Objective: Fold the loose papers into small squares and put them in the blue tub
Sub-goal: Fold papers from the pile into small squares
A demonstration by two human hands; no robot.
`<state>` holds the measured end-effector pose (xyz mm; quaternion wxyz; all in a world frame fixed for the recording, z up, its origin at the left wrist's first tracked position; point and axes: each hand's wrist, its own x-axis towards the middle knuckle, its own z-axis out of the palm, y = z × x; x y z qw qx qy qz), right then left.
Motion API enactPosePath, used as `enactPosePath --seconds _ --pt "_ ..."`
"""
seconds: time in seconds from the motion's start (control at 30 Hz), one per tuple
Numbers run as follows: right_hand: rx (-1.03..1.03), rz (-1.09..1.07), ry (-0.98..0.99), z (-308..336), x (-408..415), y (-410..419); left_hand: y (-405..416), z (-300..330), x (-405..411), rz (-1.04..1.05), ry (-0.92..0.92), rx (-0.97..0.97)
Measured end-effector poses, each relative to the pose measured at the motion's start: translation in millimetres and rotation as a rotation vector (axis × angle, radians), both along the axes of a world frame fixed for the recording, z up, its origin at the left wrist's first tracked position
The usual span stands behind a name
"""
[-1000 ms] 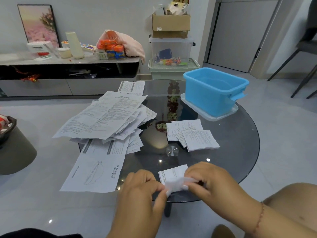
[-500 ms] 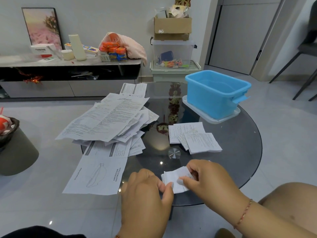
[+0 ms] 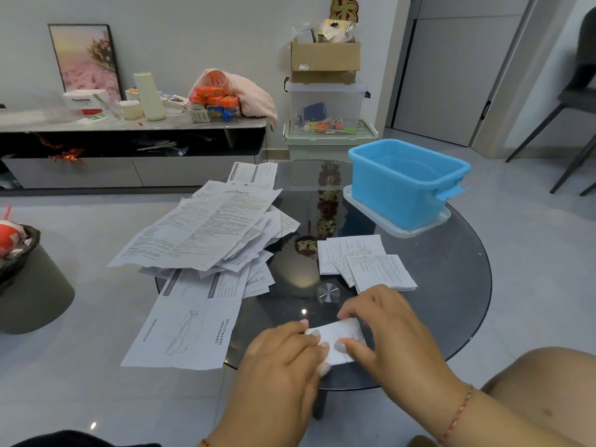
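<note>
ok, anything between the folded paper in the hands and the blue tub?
Only low things: the already folded white paper squares lie flat on the round glass table along the way. The blue plastic tub is open-topped; lifting the small folded paper clears them.

Blue tub [image 3: 403, 185], white printed papers [image 3: 206, 233]

Bare glass of the worktop [image 3: 445, 285] runs from its centre toward 12 o'clock, an open lane between the loose paper pile [image 3: 206, 233] filling 9 to 11 o'clock and the blue tub [image 3: 403, 185] standing at 1 o'clock. Folded squares [image 3: 364, 261] lie just right of centre, in front of the tub. The 3 o'clock rim is bare.
</note>
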<state>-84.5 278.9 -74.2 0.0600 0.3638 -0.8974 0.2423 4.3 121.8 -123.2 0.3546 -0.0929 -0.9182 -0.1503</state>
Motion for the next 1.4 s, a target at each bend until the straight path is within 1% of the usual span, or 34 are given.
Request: enactPosePath --seconds 0.07,0.17,0.23,0.37,0.43,0.53,0.6,0.7,0.8,0.9,0.97,1.03,1.1,1.17,1.23,1.27,1.33,1.4 --pt "-0.070 0.148 0.121 -9 -1 4 -2 -3 5 -0.038 0.016 -0.046" --pt "-0.018 0.303 0.169 -21 3 18 -6 -6 11 -0.083 0.084 -0.129" --pt "0.013 0.356 0.250 -24 8 23 -8 -8 14 -0.088 0.164 -0.193" --pt "-0.129 0.368 0.385 -24 12 18 0 3 13 0.017 0.217 -0.177" --pt "-0.197 0.354 0.358 -19 12 14 6 11 10 0.036 0.209 -0.117" --pt "-0.252 0.287 0.253 -9 9 12 8 24 7 0.021 0.186 -0.039" --pt "-0.262 0.274 0.207 -3 6 8 7 34 5 0.004 0.153 -0.058" --pt "-0.241 0.322 0.217 5 3 4 5 47 4 0.019 0.112 -0.105" --pt "-0.210 0.356 0.201 12 -2 3 3 56 2 0.040 0.069 -0.084" --pt "-0.194 0.349 0.125 18 -9 4 1 62 1 0.043 -0.011 0.029" --pt "-0.195 0.298 0.037 20 -12 6 -2 64 1 0.063 -0.088 0.127" --pt "-0.188 0.231 -0.046 22 -14 8 -2 64 0 0.126 -0.175 0.229" --pt "-0.206 0.197 -0.071 23 -14 8 1 66 -1 0.191 -0.254 0.373" --pt "-0.267 0.155 -0.097 25 -14 8 6 71 -4 0.224 -0.271 0.559" --pt "-0.337 0.083 -0.180 28 -13 7 9 73 -8 0.260 -0.276 0.758" --pt "-0.374 0.038 -0.229 28 -13 7 9 74 -10 0.280 -0.295 0.820" --pt "-0.418 -0.031 -0.307 30 -15 6 12 74 -12 0.296 -0.325 0.853" --pt "-0.409 -0.033 -0.367 30 -15 5 14 73 -13 0.282 -0.308 0.804"
